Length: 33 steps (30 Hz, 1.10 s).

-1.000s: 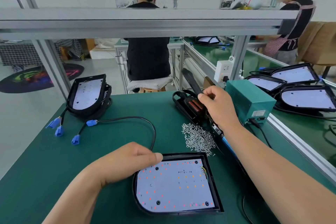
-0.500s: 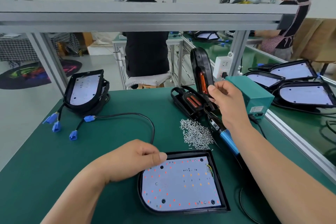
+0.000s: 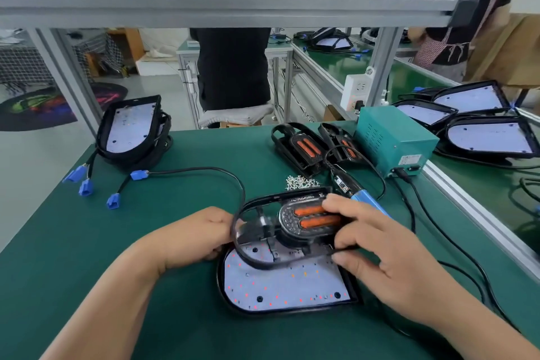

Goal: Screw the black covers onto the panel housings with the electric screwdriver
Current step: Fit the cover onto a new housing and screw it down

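A black cover (image 3: 287, 225) with two orange strips hangs tilted just above the panel housing (image 3: 280, 283), whose white LED board faces up on the green mat. My right hand (image 3: 380, 254) grips the cover's right end, thumb by the orange strips. My left hand (image 3: 193, 237) holds the cover's left rim, its fingertips hidden behind it. The blue-handled electric screwdriver (image 3: 362, 199) lies on the mat behind my right hand. A small pile of screws (image 3: 301, 181) sits beyond the cover. Two more black covers (image 3: 301, 149) lie further back.
A teal power box (image 3: 391, 140) stands at the back right, its cables running past my right arm. A stack of housings (image 3: 131, 128) with blue connectors (image 3: 84, 184) sits back left. More housings (image 3: 491, 137) lie beyond the table's metal rail. Two people are behind the frame.
My right hand has brought a black cover from the back pile down over the housing. My left hand has moved from the housing's edge to the cover's left rim.
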Available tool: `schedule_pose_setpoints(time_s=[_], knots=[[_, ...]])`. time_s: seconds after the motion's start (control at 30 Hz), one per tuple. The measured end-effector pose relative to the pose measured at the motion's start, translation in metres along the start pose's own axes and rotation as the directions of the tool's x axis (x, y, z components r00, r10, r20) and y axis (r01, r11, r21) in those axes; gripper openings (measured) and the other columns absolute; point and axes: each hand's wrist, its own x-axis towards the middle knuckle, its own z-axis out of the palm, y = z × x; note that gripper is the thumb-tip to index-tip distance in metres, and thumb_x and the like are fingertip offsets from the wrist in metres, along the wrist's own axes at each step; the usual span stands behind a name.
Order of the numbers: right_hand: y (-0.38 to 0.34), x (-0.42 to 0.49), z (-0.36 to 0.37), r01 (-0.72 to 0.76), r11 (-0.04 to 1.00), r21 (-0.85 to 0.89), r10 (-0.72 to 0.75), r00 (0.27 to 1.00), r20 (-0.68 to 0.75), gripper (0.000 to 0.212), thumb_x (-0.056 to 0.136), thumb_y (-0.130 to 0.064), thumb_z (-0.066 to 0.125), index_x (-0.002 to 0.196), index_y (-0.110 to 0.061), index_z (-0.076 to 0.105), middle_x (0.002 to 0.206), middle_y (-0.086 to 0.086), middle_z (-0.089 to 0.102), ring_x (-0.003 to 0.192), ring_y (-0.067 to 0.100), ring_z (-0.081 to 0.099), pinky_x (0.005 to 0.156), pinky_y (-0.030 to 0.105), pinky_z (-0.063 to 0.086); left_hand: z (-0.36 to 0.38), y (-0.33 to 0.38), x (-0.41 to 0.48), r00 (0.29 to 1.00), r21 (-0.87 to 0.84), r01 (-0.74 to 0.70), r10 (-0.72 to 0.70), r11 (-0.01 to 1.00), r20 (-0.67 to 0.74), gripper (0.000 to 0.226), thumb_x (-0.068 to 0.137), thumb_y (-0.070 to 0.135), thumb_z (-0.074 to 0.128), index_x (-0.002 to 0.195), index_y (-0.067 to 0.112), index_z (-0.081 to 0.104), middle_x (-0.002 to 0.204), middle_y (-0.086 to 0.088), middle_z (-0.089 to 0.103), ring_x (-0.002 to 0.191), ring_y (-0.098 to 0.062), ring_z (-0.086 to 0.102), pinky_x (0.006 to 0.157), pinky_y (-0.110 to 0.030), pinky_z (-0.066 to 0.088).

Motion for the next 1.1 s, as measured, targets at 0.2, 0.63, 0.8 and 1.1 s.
schedule_pose_setpoints(time_s=[0.2,0.63,0.8,1.1], knots=[[-0.001,-0.013,0.000,0.043,0.999,-0.029,-0.041,0.997,0.063,0.008,0.104,-0.033,0.063,0.099,-0.027,0.065,0.160,-0.007,0.047,0.154,0.018,0.041,0.118,0.031,0.040,-0.002,0.000,-0.001,0.999,-0.024,0.045,-0.045,0.999,0.020,0.036,0.110,0.020,0.052,0.074,0.019,0.047,0.061,0.007,0.025,0.054,-0.010,0.018,0.046,-0.021,0.018],[-0.018,-0.013,0.000,0.089,0.994,-0.058,-0.090,0.996,-0.019,0.020,0.099,-0.033,0.071,0.088,-0.016,0.074,0.140,-0.002,0.065,0.135,0.023,0.060,0.105,0.035,0.051,-0.001,-0.001,-0.001,0.996,-0.038,0.094,-0.094,0.995,0.004,0.045,0.109,0.029,0.055,0.067,0.026,0.039,0.061,0.008,0.024,0.052,-0.010,0.018,0.047,-0.022,0.017],[-0.025,-0.013,0.007,0.081,0.995,-0.065,-0.083,0.996,-0.033,0.022,0.096,-0.033,0.073,0.086,-0.015,0.077,0.136,-0.002,0.068,0.135,0.019,0.061,0.105,0.037,0.052,0.000,0.002,-0.002,0.995,-0.047,0.098,-0.098,0.994,0.009,0.043,0.108,0.026,0.052,0.067,0.025,0.039,0.061,0.007,0.022,0.053,-0.011,0.017,0.047,-0.021,0.017],[-0.028,-0.013,0.007,0.220,0.941,-0.256,-0.197,0.974,0.110,0.020,0.099,-0.031,0.066,0.085,-0.020,0.076,0.141,0.000,0.067,0.134,0.022,0.059,0.101,0.043,0.050,0.001,0.000,0.000,0.996,-0.012,0.086,-0.086,0.996,0.025,0.040,0.109,0.030,0.053,0.073,0.026,0.036,0.064,0.006,0.022,0.053,-0.011,0.017,0.046,-0.020,0.019]])
